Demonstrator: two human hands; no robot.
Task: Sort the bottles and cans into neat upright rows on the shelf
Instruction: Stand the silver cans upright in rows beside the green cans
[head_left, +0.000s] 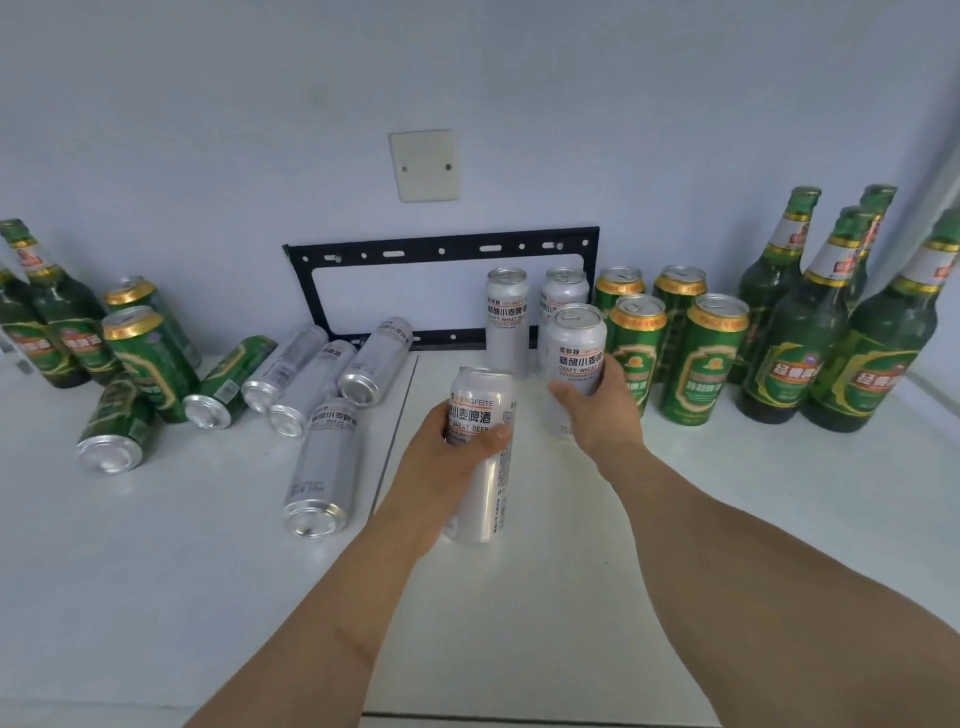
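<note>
Head view: each hand grips one silver can, left (452, 447) and right (597, 410); two silver cans (506, 317) stand behind.

A silver wheat-beer can (480, 452) stood upright in the grip of the left hand (441, 467), and the right hand (597, 410) held a second silver can (574, 358) upright just in front of two more upright silver cans (508, 317) at the wall. To their right stood four upright green cans (701, 358) and then four upright green bottles (810, 332). On the left of the white shelf (156, 519), four silver cans (317, 467) and two green cans (117, 426) lay on their sides, beside two upright green cans (145, 358) and leaning green bottles (57, 317).
</note>
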